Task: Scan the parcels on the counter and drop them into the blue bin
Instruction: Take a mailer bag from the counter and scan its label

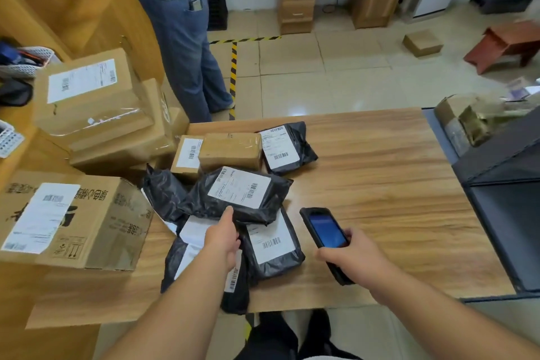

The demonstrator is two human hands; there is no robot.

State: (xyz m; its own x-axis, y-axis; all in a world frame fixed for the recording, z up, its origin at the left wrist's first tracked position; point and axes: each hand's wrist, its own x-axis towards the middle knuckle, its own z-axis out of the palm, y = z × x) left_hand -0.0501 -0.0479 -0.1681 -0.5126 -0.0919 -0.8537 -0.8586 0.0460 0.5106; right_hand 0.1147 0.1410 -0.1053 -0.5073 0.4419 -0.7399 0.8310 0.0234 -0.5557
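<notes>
On the wooden counter [380, 155] lies a heap of parcels, and the handheld scanner [325, 235] serves as landmark. Left of the scanner I count at least five black poly bags; one further bag [287, 145] lies beyond it, toward the counter's far edge. The topmost bag [233, 199] sits up and left of the scanner, its white label facing up; another labelled bag [273, 245] lies just left of the scanner. Two small cardboard boxes [230, 150] stand side by side beyond the bags, and three large cartons [96, 96] are stacked far left of the scanner. The blue bin [502, 207] stands right of the scanner, against the counter's edge.

The left hand [223, 238] grips the near edge of the topmost bag, thumb on top, fingers tucked beneath. The right hand [353, 257] curls round the scanner's lower end, its lit screen up.
</notes>
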